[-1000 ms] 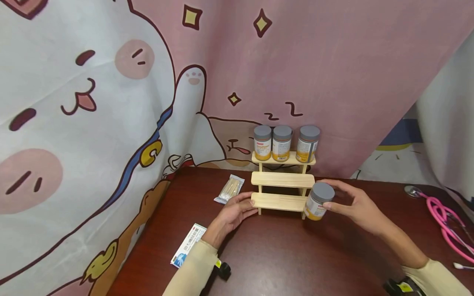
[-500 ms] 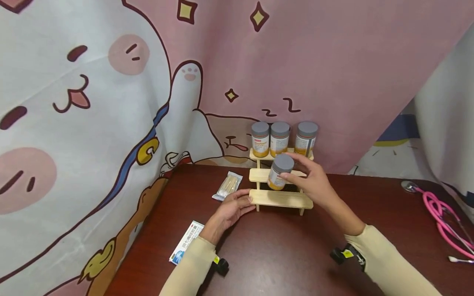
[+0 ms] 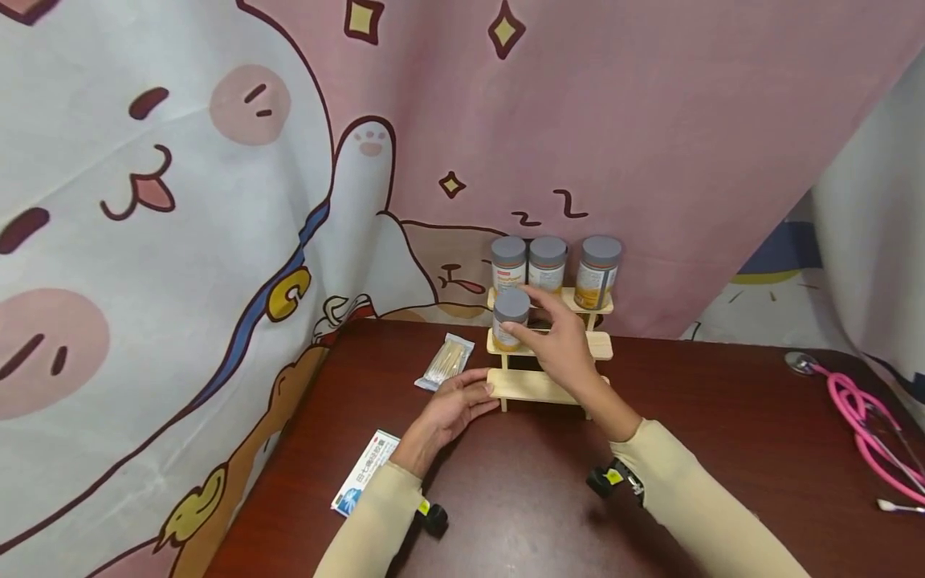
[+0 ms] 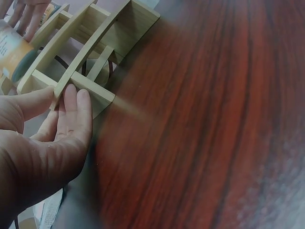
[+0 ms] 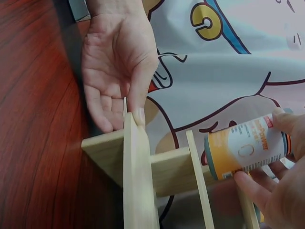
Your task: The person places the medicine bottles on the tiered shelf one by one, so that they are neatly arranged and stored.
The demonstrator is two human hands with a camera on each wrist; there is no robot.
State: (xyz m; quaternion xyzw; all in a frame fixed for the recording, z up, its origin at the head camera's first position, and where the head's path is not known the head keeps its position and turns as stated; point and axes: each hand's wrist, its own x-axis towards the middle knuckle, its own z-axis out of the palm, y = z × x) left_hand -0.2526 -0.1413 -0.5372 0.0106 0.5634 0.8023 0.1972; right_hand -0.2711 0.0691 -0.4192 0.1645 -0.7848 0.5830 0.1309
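Observation:
My right hand [image 3: 565, 341] grips a grey-lidded jar [image 3: 511, 317] with a white and orange label, thumb on one side and fingers on the other. The jar is upright at the left end of the middle step of a three-step wooden stand [image 3: 542, 385]. Whether its base touches that step, I cannot tell. With thumb and fingers my left hand [image 3: 457, 408] pinches the left end of the lowest step; the left wrist view shows this hand [image 4: 52, 138] close up. Three similar jars, among them the right one [image 3: 598, 273], stand on the top step.
Left of the stand lies a packet of cotton swabs [image 3: 446, 361]. A white and blue box [image 3: 364, 474] is partly under the left sleeve. At the right are a pink stethoscope [image 3: 860, 409] and a white-tipped item [image 3: 898, 506]. Behind the table hangs a printed curtain [image 3: 650, 144].
My right hand has carried the jar leftward from beside the stand's right end to the middle step's left end. My left hand keeps its hold on the lowest step.

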